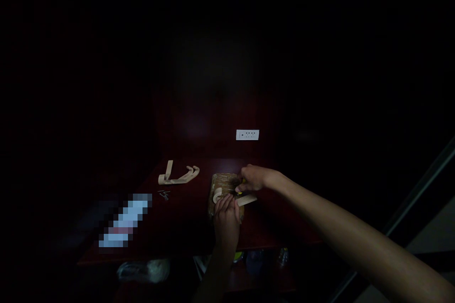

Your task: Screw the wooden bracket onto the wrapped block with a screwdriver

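Observation:
My left hand (226,213) presses down on a pale wooden piece with a curled end (217,195), its fingers bent over the middle. A flat pale arm of wood (247,200) sticks out to the right beyond the fingers. Under them lies a worn brown wooden block (223,180). My right hand (250,179) is closed around a screwdriver with a yellow handle (240,192), just above and right of the left hand. Its thin shaft points left over the block; the tip is too small and dark to make out.
On the dark red table (185,232), a second pale wooden hook-shaped piece (177,181) lies at the left, with several small screws (164,194) nearby. A blurred-out bright rectangle (126,220) is further left. A white socket panel (247,135) is on the back wall. A shelf below holds clear plastic items (144,271).

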The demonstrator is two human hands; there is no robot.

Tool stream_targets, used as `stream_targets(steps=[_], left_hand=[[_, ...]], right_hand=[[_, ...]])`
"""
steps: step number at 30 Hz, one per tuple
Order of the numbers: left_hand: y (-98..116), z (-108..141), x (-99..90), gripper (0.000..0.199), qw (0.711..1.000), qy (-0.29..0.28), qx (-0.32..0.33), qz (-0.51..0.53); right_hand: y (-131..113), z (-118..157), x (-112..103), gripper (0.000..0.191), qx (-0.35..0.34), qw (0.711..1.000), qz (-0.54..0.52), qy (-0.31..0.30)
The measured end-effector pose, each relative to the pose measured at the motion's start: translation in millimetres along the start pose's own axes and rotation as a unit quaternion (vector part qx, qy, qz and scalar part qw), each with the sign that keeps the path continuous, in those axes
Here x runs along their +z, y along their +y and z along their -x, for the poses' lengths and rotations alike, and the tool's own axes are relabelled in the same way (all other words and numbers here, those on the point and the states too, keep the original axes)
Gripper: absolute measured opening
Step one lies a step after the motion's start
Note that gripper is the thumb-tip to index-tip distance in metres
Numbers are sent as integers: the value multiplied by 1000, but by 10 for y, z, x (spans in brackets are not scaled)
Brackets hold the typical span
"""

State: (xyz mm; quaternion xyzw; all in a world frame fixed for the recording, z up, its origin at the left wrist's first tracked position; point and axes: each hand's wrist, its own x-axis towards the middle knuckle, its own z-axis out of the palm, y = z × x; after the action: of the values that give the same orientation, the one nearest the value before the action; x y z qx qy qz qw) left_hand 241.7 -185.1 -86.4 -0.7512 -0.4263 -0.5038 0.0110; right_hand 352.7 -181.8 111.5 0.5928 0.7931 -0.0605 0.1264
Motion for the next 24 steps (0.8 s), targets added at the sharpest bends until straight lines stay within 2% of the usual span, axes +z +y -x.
stream_targets(steps=[5, 10, 13, 18, 24], left_hand=[[1, -3, -24, 26, 1000, -3, 1, 0], [-41, 6, 2, 26, 1000, 12, 4, 8], [-63, 20, 30, 27, 1000, 20, 10, 12], [-54, 30, 32, 26, 1000, 5, 6, 5], [-36, 15, 7, 25, 1000, 1, 2, 8]], right_hand=[[-6, 8, 12, 41, 21, 1000, 1, -6], [50, 38, 19, 49, 9, 995, -96, -24], [68, 61, 10, 42, 3, 989, -140, -38], [17, 86, -15, 27, -15, 996, -87, 0], [39, 68, 29, 32, -26, 999, -25, 37]])
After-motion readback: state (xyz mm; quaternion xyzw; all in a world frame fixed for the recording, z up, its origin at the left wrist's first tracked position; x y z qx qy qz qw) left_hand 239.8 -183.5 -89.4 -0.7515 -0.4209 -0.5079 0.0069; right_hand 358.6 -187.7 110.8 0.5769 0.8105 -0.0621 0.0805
